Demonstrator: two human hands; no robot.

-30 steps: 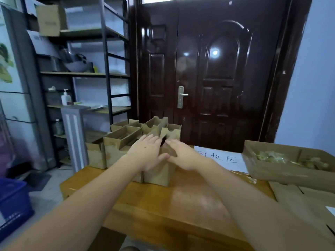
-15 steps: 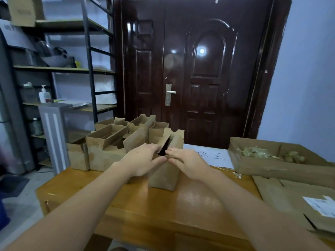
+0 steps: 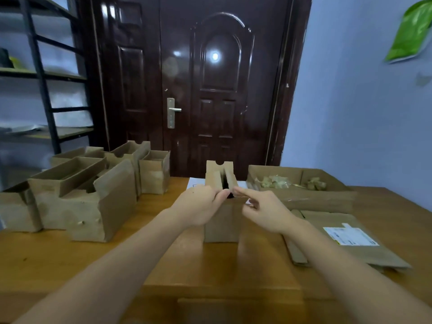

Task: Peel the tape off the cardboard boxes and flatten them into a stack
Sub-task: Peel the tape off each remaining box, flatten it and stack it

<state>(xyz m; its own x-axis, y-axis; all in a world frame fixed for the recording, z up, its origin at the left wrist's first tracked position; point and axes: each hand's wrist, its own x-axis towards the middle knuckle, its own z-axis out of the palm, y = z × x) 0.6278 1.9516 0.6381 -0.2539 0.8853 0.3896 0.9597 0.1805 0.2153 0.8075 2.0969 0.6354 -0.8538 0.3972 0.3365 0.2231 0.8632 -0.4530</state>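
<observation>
At the middle of the wooden table [image 3: 257, 272] we find one small cardboard box [image 3: 222, 220] standing upright by itself, its top flaps [image 3: 219, 176] raised and parted over a dark opening. Both of our hands are at its top edge. We judge the step in hand to be the tape peel on this box: it is not yet collapsed. Our left hand [image 3: 198, 206] has its fingers curled and appears to pinch the near left rim of the box at the opening; whether tape is under the fingertips we cannot tell. Our right hand [image 3: 264, 209] is partly open, forefinger extended to touch the right rim, the other fingers loosely curled; a thin strip near the thumb may be tape, but blur prevents confirmation. The next move, in our judgement, calls for a firm pinch on a free tape end and a steady pull along the seam while the other hand steadies the box. Unprocessed boxes [image 3: 88, 195] stand grouped at the left of the table, well apart from this one. Flattened cardboard [image 3: 346, 251] lies at the right, near an open tray-like carton [image 3: 301, 199] holding crumpled scraps.
</observation>
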